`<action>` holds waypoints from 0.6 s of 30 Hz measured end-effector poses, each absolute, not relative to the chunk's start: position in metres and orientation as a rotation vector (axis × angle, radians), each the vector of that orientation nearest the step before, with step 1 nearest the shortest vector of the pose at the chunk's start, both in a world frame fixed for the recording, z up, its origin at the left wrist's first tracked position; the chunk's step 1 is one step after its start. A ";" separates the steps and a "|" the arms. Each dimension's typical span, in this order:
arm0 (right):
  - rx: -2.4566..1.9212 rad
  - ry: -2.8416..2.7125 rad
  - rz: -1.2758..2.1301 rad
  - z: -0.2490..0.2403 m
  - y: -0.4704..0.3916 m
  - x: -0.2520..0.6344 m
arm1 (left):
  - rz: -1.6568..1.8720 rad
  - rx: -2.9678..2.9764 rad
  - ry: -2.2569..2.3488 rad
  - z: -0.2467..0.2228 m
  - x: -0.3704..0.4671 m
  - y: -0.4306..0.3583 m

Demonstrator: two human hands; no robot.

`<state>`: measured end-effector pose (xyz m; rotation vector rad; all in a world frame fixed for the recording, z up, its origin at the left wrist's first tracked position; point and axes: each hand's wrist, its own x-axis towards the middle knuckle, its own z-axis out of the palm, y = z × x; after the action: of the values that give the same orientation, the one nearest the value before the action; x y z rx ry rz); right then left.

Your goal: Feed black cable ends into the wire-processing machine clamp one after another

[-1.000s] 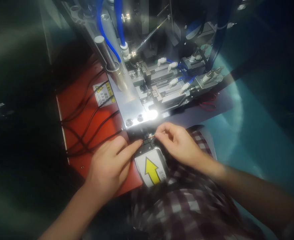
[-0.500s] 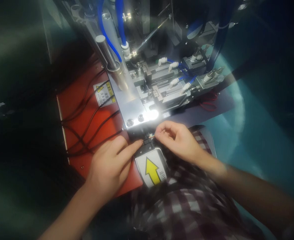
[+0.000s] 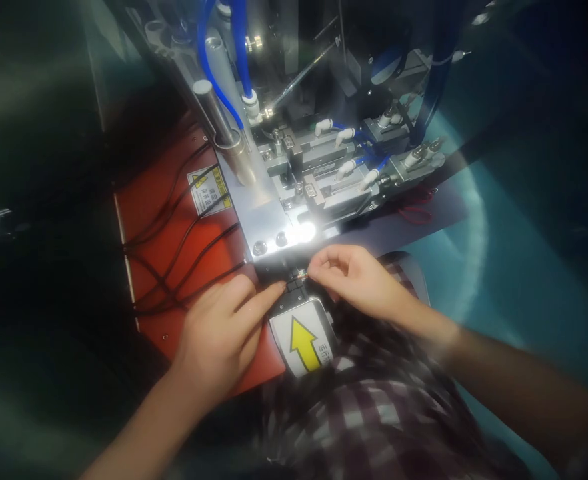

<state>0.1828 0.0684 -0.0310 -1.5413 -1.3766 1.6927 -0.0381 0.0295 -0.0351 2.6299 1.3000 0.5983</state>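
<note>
My left hand (image 3: 224, 328) lies over the red machine base. Its index finger reaches the left side of a small black fixture (image 3: 294, 291), while the other fingers are curled in. Across that fixture my right hand (image 3: 347, 273) has thumb and forefinger pinched on a tiny thin part (image 3: 301, 275), wire-like with a light, coppery glint. Most of this part is hidden by the fingertips, so its kind cannot be made out. Whether the left fingers also hold something is hidden. Just in front of the fixture sits a white plate with a yellow arrow (image 3: 305, 337).
Above my hands is a bright metal block (image 3: 259, 207) with bolts and a steel post (image 3: 211, 110). Pneumatic cylinders (image 3: 344, 190) with blue tubes stand behind at right. Black cables (image 3: 174, 267) cross the red base (image 3: 159, 227). A red-handled tool (image 3: 417, 213) lies at right.
Both hands stay nearly where they were, at the fixture. The right fingertips have shifted very slightly left, and the view has moved a little.
</note>
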 end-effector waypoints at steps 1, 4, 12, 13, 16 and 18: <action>-1.525 -1.370 1.677 -0.031 0.068 0.184 | 0.596 2.630 1.303 -0.035 -0.038 0.029; -1.472 -1.370 1.579 -0.031 0.064 0.184 | 0.612 2.633 1.309 -0.036 -0.038 0.029; -1.386 -1.477 1.459 -0.040 0.062 0.181 | 0.616 2.617 1.298 -0.034 -0.037 0.030; -1.392 -1.479 1.461 -0.040 0.061 0.182 | 0.616 2.617 1.298 -0.034 -0.037 0.030; -1.396 -1.476 1.474 -0.040 0.061 0.182 | 0.625 2.624 1.300 -0.033 -0.037 0.030; -1.388 -1.475 1.477 -0.040 0.061 0.183 | 0.624 2.623 1.304 -0.034 -0.037 0.030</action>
<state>0.1827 0.0611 -0.0398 -1.3884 -1.4750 1.4770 -0.0371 0.0297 -0.0336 2.6233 1.3040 0.6243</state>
